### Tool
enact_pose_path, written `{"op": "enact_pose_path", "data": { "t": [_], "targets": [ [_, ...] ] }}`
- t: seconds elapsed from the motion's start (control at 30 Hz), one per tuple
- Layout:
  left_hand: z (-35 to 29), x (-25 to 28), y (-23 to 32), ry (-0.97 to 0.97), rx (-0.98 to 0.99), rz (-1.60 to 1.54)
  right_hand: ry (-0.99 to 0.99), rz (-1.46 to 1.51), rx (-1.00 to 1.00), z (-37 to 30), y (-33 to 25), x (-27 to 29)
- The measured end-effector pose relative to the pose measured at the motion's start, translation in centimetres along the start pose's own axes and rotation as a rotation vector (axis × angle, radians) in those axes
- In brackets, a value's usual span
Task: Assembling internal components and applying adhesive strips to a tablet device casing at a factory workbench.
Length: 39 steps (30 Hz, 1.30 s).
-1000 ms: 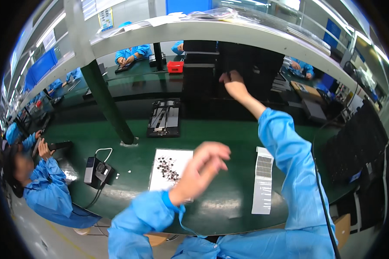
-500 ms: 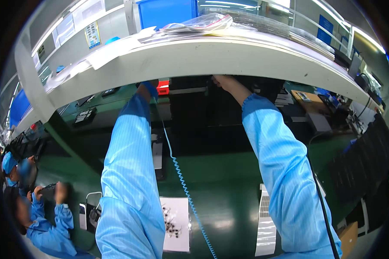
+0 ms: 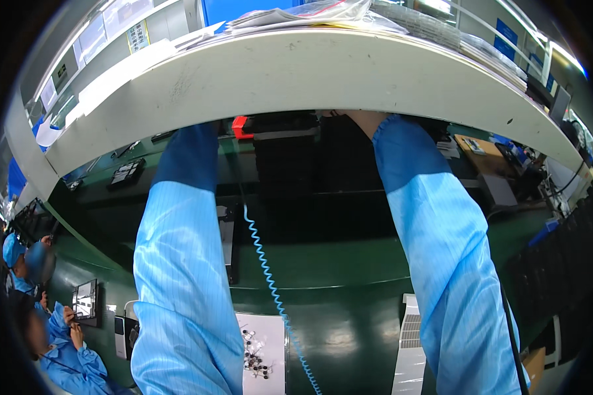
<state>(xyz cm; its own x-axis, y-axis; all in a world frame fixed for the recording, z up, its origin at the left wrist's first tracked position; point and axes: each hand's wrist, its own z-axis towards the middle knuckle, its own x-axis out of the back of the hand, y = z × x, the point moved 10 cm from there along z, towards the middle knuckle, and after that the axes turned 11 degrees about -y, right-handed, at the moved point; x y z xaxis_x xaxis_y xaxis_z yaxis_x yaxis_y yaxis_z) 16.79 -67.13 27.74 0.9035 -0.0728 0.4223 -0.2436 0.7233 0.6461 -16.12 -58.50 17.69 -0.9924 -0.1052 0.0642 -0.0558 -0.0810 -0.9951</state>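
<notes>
Both my arms, in light blue striped sleeves, reach forward under a pale shelf (image 3: pixel 296 72). My left hand is out of sight behind the shelf's front edge; only its sleeve (image 3: pixel 186 158) shows, left of a red bin (image 3: pixel 242 128). Of my right hand (image 3: pixel 364 120), just the wrist and a sliver of the hand appear below that edge, with its fingers hidden. It is beside a tall stack of black trays (image 3: pixel 284 164), and whether it touches them cannot be made out. A light blue coiled cord (image 3: pixel 268 273) runs down between my arms.
On the green bench (image 3: pixel 336 260) lie a white sheet with small dark parts (image 3: pixel 273 329) and a printed paper strip (image 3: pixel 410 339). Plastic bags (image 3: pixel 336 12) and papers cover the shelf. A co-worker in blue (image 3: pixel 66 359) sits at left, near a framed black device (image 3: pixel 85 301). Dark stacks (image 3: pixel 553 276) stand right.
Both arms have reached farther under the shelf, the left hand passing out of sight. My view has shifted, with the shelf edge looming larger. The co-worker's device now lies on the bench.
</notes>
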Motion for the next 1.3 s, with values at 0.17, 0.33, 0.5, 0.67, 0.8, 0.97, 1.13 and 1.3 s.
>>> {"op": "enact_pose_path", "data": {
  "t": [0.17,0.33,0.5,0.67,0.8,0.97,1.13,1.3],
  "targets": [
    [-1.9,-2.6,2.0,-0.040,-0.081,-0.072,0.045,0.027,0.007,-1.1,-2.5,0.2],
    [-5.2,-4.2,2.4,-0.072,-0.118,-0.124,0.050,0.070,-0.012,-3.7,-2.7,-4.4],
    [-12.5,-0.2,1.8,-0.124,-0.179,-0.168,0.073,0.126,-0.007,-11.0,-3.1,-7.1],
    [-15.5,-6.9,11.7,-0.079,0.111,-0.511,0.069,0.026,0.035,-22.5,-5.7,-9.0],
    [-27.2,-5.2,18.7,0.013,0.322,-0.853,-0.113,0.196,-0.070,-31.6,-5.5,-14.8],
    [-40.9,-5.8,30.6,0.029,0.248,-0.786,-0.177,0.266,-0.047,-46.2,-3.6,-19.4],
    [-54.9,-9.3,34.9,0.042,0.383,-0.822,-0.181,0.177,-0.180,-59.1,2.4,-20.7],
    [-66.2,-13.3,36.0,0.095,0.570,-0.833,-0.145,0.176,-0.305,-68.5,7.5,-21.8]
  ]
}}
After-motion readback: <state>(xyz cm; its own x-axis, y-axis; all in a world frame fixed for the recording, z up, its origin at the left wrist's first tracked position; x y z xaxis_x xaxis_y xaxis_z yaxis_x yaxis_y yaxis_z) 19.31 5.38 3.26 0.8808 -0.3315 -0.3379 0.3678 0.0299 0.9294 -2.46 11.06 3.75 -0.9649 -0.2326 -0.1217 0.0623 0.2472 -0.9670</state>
